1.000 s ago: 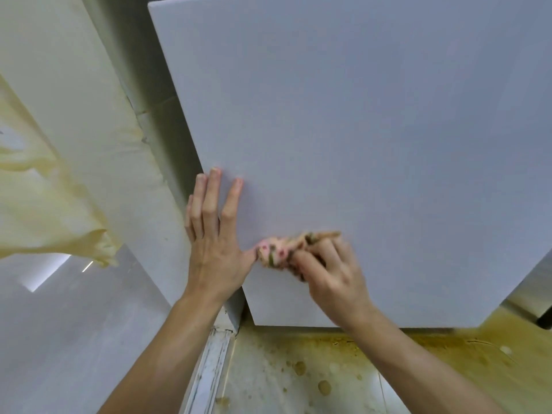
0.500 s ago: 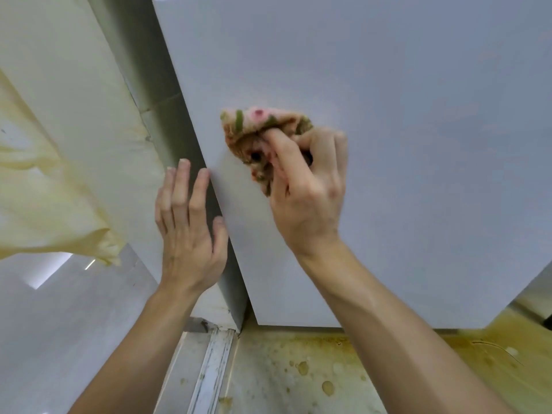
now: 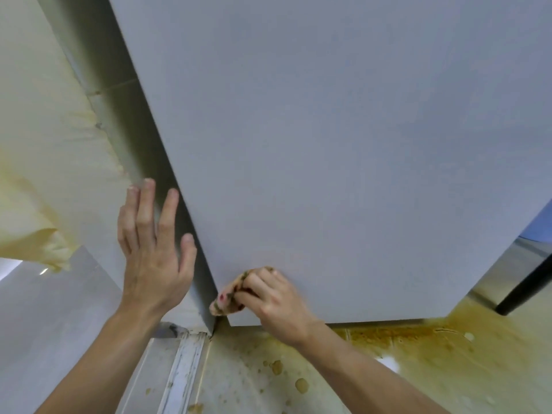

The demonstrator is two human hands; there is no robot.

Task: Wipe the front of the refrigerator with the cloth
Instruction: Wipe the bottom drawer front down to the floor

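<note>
- Head view: the right hand (image 3: 277, 303) has its fingers curled round a bunched, patterned cloth (image 3: 226, 303) and presses it on the refrigerator (image 3: 343, 144) at the bottom left corner of its front.
- Part of the cloth sticks out past the refrigerator's left edge, just above its lower rim.
- The left hand (image 3: 152, 249) is held flat with straight, slightly spread fingers beside the refrigerator's left side panel and holds nothing; whether it touches the panel cannot be told.
- Left of the refrigerator a narrow gap runs up between its side and a wall, where a yellowed sheet (image 3: 35, 204) hangs crumpled and peeling.
- Below the refrigerator's lower edge lies a floor (image 3: 245, 392) spotted with brown-yellow stains (image 3: 424, 342), thickest under its right part.
- A pale floor strip (image 3: 185, 372) runs from the refrigerator's bottom left corner toward the camera.
- Right of the refrigerator stands a metallic surface with a dark edge (image 3: 531, 282), close to its right side.
- Above and right of the cloth, the refrigerator's front is one wide, plain, unobstructed face.
</note>
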